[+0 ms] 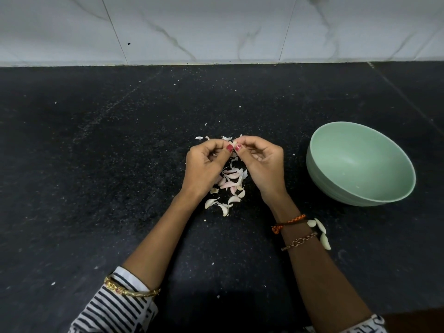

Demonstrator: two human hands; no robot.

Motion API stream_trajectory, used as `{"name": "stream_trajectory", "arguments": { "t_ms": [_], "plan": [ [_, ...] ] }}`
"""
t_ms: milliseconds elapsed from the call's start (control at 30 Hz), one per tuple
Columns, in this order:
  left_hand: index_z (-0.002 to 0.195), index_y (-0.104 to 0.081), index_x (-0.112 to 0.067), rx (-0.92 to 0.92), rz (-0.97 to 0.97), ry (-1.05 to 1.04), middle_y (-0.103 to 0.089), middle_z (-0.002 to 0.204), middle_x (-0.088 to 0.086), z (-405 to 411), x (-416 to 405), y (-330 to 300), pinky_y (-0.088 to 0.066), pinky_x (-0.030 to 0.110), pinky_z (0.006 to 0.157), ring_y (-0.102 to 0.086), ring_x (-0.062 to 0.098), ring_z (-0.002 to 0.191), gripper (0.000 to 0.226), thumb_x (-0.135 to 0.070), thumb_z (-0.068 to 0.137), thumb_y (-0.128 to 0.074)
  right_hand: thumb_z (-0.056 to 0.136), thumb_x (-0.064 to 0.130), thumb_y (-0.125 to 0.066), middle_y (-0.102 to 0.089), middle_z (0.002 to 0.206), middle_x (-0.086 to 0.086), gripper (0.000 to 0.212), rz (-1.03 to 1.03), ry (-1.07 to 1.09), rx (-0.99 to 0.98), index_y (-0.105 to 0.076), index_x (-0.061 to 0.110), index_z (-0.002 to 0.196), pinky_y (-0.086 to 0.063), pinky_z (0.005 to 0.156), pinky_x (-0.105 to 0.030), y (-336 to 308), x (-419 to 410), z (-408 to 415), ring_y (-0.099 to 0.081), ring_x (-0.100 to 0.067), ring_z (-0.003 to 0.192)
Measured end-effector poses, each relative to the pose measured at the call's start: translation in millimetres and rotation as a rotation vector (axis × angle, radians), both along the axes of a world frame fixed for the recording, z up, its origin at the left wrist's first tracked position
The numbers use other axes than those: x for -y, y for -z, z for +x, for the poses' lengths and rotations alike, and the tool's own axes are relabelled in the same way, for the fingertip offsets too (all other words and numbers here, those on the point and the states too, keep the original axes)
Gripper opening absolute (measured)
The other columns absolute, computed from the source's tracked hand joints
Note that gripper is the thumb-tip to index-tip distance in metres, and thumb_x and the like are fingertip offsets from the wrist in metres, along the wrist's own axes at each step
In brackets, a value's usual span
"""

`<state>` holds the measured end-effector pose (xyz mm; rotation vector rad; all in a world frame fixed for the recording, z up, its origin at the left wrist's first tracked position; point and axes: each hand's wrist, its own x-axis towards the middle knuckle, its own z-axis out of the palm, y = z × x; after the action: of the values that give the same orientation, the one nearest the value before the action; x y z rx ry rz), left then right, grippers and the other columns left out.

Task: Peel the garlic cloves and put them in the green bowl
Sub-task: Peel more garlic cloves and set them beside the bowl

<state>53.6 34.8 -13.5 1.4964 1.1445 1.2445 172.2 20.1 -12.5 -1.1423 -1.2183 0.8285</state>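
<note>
I pinch one garlic clove [233, 143] between left hand [206, 164] and right hand [260, 162] above the pile of cloves [229, 186], and judge small nail-tip pulls best before dropping it into the green bowl [360, 164] at my right.

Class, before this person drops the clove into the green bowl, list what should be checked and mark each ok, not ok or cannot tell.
1. Clove held by both hands: ok, left hand and right hand pinch it.
2. Clove fully peeled: cannot tell, the fingers hide most of it.
3. Green bowl upright, within reach on the right: ok.
4. Bowl free of loose skins: cannot tell; only tiny specks show inside.
5. Path to the bowl unobstructed: ok.
6. More cloves waiting by the right wrist: ok.
</note>
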Motion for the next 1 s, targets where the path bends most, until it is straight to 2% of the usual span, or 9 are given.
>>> {"name": "stream_trajectory", "arguments": {
  "t_ms": [100,167,267,367,467,600,800,933,1000],
  "plan": [
    [0.087,-0.069,-0.010,-0.021,0.023,-0.067,-0.066,0.076,-0.004,-0.6,-0.3,0.4,-0.049,0.024,0.062,-0.058,0.017,0.068,0.009,-0.006,0.087,-0.060,0.085,-0.003,-0.058,-0.065,0.080,0.005,0.019,-0.010,0.028,0.036,-0.065,0.014,0.086,-0.049,0.069,-0.014,1.6,-0.6,0.7,-0.063,-0.001,0.075],
    [0.089,-0.069,-0.010,-0.003,0.032,-0.094,-0.067,0.080,-0.003,-2.3,-1.6,0.8,-0.049,0.020,0.065,-0.060,0.015,0.073,0.011,-0.004,0.086,-0.060,0.085,0.000,-0.059,-0.066,0.079,0.004,0.017,-0.017,0.050,0.097,-0.064,0.017,0.086,-0.050,0.069,-0.017,3.4,-1.2,1.9,-0.063,-0.003,0.075],
    [0.090,-0.070,-0.008,-0.041,0.062,-0.050,-0.069,0.083,0.001,-4.7,-3.6,3.3,-0.051,0.023,0.067,-0.064,0.021,0.076,0.010,-0.007,0.084,-0.062,0.086,0.004,-0.061,-0.065,0.078,0.010,0.015,0.000,0.038,0.212,-0.065,0.019,0.088,-0.051,0.066,-0.018,4.8,-1.2,1.8,-0.063,-0.004,0.074],
    [0.087,-0.071,-0.009,-0.052,0.038,-0.036,-0.068,0.078,-0.001,-4.2,-3.5,3.1,-0.048,0.017,0.063,-0.061,0.013,0.070,0.009,-0.006,0.085,-0.062,0.084,0.005,-0.063,-0.064,0.074,0.014,0.015,0.019,0.036,0.261,-0.064,0.020,0.087,-0.049,0.064,-0.016,4.5,-0.6,1.2,-0.062,-0.002,0.071],
    [0.083,-0.070,-0.010,-0.052,-0.015,-0.024,-0.068,0.076,0.003,-3.7,-3.3,2.5,-0.049,0.025,0.063,-0.058,0.016,0.068,0.008,-0.008,0.085,-0.062,0.082,0.004,-0.065,-0.061,0.070,0.018,0.017,0.030,0.049,0.292,-0.063,0.021,0.082,-0.045,0.061,-0.011,4.0,-0.5,2.5,-0.060,0.004,0.068],
    [0.081,-0.071,-0.010,-0.012,-0.025,-0.021,-0.069,0.078,0.014,-4.7,-2.3,-1.0,-0.052,0.037,0.069,-0.061,0.029,0.072,0.009,-0.006,0.084,-0.063,0.081,0.000,-0.065,-0.060,0.069,0.018,0.010,0.057,0.065,0.328,-0.068,0.009,0.083,-0.042,0.059,-0.006,4.2,0.1,1.5,-0.058,0.007,0.065],
    [0.079,-0.071,-0.012,0.003,-0.044,-0.012,-0.069,0.079,0.019,-4.6,-0.7,-3.4,-0.053,0.043,0.073,-0.063,0.039,0.077,0.010,-0.005,0.082,-0.065,0.080,0.000,-0.064,-0.063,0.075,0.012,0.010,0.087,0.105,0.400,-0.070,0.008,0.084,-0.043,0.064,-0.007,5.5,-0.8,3.0,-0.058,0.005,0.069],
    [0.074,-0.071,-0.016,0.037,-0.045,-0.027,-0.067,0.076,0.025,-5.9,-0.2,-3.4,-0.053,0.041,0.070,-0.060,0.034,0.070,0.006,-0.012,0.075,-0.066,0.080,0.001,-0.064,-0.064,0.076,0.010,0.009,0.114,0.091,0.418,-0.070,0.007,0.084,-0.042,0.064,-0.006,5.5,0.3,0.0,-0.057,0.005,0.069],
    [0.073,-0.070,-0.015,0.045,-0.059,-0.030,-0.066,0.076,0.027,-5.5,-0.1,-3.9,-0.052,0.039,0.068,-0.058,0.030,0.069,0.010,-0.007,0.076,-0.067,0.080,0.001,-0.064,-0.064,0.075,0.009,0.009,0.116,0.088,0.421,-0.070,0.007,0.083,-0.042,0.064,-0.006,5.7,0.5,-0.6,-0.058,0.003,0.070]
  ]
}}
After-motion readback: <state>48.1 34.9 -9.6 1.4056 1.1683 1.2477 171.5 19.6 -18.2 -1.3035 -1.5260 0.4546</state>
